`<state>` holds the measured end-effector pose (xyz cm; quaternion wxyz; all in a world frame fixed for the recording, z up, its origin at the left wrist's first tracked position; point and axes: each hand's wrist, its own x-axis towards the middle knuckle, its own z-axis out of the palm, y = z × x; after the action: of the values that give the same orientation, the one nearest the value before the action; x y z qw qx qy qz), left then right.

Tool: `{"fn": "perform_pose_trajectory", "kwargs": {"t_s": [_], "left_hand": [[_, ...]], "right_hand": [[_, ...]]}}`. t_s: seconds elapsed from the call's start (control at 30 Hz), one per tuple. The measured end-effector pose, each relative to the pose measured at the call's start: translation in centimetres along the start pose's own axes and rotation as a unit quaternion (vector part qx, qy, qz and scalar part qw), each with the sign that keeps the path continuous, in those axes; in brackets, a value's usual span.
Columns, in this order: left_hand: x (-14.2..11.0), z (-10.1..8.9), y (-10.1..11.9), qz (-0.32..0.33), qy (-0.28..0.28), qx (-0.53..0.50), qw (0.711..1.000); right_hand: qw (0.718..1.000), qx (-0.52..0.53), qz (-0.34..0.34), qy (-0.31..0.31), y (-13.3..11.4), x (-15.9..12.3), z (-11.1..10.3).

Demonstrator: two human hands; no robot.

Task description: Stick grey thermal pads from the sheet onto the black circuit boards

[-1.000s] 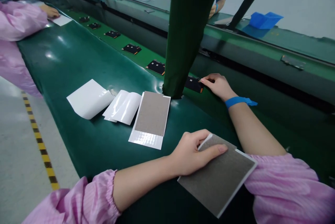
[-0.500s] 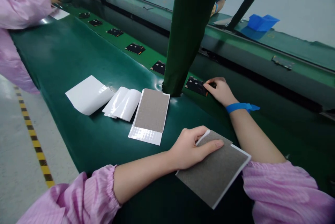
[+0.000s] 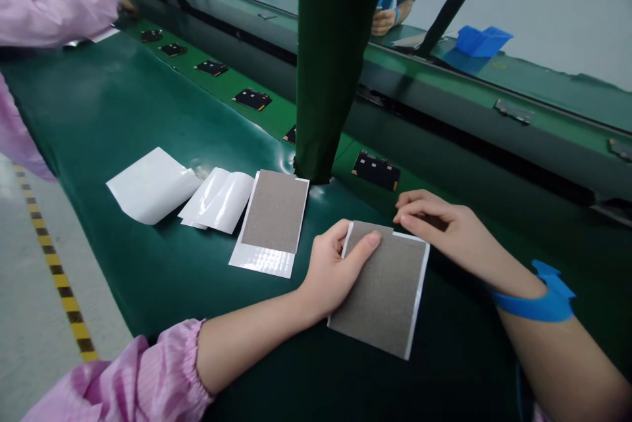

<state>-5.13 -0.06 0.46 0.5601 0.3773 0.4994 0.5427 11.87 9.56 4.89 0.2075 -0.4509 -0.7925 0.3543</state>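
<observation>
My left hand (image 3: 340, 267) is closed on a grey-brown sheet with white edges (image 3: 380, 297), its thumb on the front face near the upper left corner. By the sheet's upper right corner is my right hand (image 3: 434, 218), fingers loosely bent, with a gap between thumb and fingers and nothing visible in them. Whether its fingertips touch the sheet I cannot tell. Just beyond the right hand lies a flat black board (image 3: 375, 170) with small pale squares, on the green strip. A similar grey-brown sheet (image 3: 274, 211) rests on glossy white backing to the left.
Curled white sheets (image 3: 153, 185) and folded glossy ones (image 3: 220, 198) lie on the green table mat (image 3: 123, 106). A dark green post (image 3: 326, 66) rises ahead. Several black boards (image 3: 251, 99) line the strip. A co-worker's pink sleeve (image 3: 59, 14) reaches in; another person's hand (image 3: 385, 22) is across the line.
My right hand has left the black board and come back towards the sheet. My left hand has turned the sheet more upright and shifted it left. The view has swung slightly.
</observation>
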Motion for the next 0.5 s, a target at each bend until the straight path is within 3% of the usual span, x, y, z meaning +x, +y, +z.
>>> {"fn": "perform_pose_trajectory", "kwargs": {"t_s": [0.33,0.5], "left_hand": [[0.0,0.0,-0.2,0.025,-0.017,0.046,0.998],[0.0,0.0,-0.6,0.021,-0.018,0.040,0.999]], "right_hand": [[0.998,-0.048,-0.044,-0.001,-2.0,-1.3,0.1],[0.992,-0.050,-0.037,0.109,-0.9,-0.2,-0.5]]}}
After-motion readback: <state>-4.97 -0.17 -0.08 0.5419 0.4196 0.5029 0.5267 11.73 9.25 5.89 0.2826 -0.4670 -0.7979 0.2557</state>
